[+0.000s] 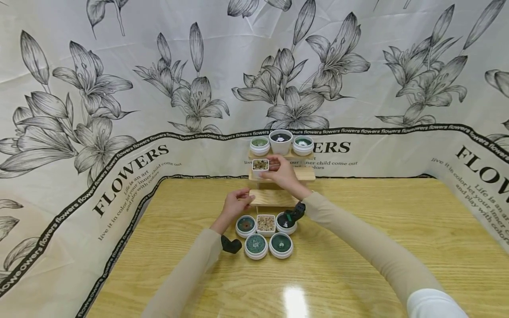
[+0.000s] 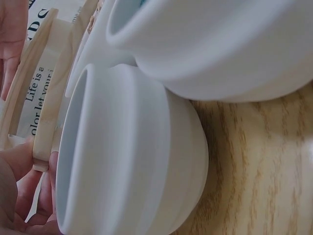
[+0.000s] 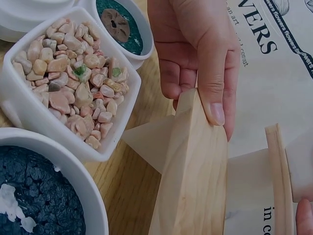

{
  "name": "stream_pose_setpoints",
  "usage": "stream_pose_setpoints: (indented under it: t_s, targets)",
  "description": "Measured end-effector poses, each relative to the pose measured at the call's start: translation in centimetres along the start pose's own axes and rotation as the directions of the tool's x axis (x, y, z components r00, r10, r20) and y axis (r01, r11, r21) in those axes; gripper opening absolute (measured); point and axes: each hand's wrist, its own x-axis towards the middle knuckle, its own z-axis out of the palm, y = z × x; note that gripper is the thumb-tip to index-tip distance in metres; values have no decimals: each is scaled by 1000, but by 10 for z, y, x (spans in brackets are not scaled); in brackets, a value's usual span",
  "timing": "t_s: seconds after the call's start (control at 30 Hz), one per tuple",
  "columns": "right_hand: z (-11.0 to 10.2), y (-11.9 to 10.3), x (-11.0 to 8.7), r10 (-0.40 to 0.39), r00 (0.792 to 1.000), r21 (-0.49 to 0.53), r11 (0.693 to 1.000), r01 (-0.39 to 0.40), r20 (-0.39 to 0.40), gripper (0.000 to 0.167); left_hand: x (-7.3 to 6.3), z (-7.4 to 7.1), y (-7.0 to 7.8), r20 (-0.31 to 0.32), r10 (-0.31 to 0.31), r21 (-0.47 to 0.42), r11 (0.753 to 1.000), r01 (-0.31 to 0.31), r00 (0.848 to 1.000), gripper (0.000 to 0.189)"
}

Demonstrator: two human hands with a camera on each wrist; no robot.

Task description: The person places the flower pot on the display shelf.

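Note:
My left hand (image 1: 234, 205) pinches the left end of the lowest wooden shelf (image 1: 272, 198) of a tiered stand, thumb on top and fingers below; the left wrist view shows this hand (image 2: 24, 183) at the board's end. With my right hand (image 1: 283, 173) I hold a small square white pot (image 1: 260, 171) of mixed pebbles by its right side. That pot is at the left end of the middle shelf (image 1: 305, 173); whether its base touches the wood I cannot tell. In the right wrist view only a fingertip of the right hand (image 3: 304, 219) shows.
Two round white pots (image 1: 260, 146) (image 1: 303, 145) flank a taller white pot (image 1: 280, 142) on the top shelf. Before the stand, a square pot of pinkish pebbles (image 1: 265, 224) sits among several round pots (image 1: 256, 246) on the wooden table (image 1: 191, 198). A flower-print cloth (image 1: 199, 150) hangs behind.

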Motion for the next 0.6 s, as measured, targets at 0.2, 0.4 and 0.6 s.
stream_pose_setpoints:
  t_s: [0.2,0.4,0.6]
  targets:
    - [1,0,1,-1,1000,10,1000,1,-2,61,0,-1,0,5,10,-3,1000,-10,1000,40]
    - [1,0,-1,-22,1000,25,999,22,-1,61,-2,-1,2,5,17,-3,1000,-17,1000,39]
    - [-1,0,-2,-14,1000,30,999,14,-1,61,-2,-1,2,5,19,0,1000,-19,1000,39]
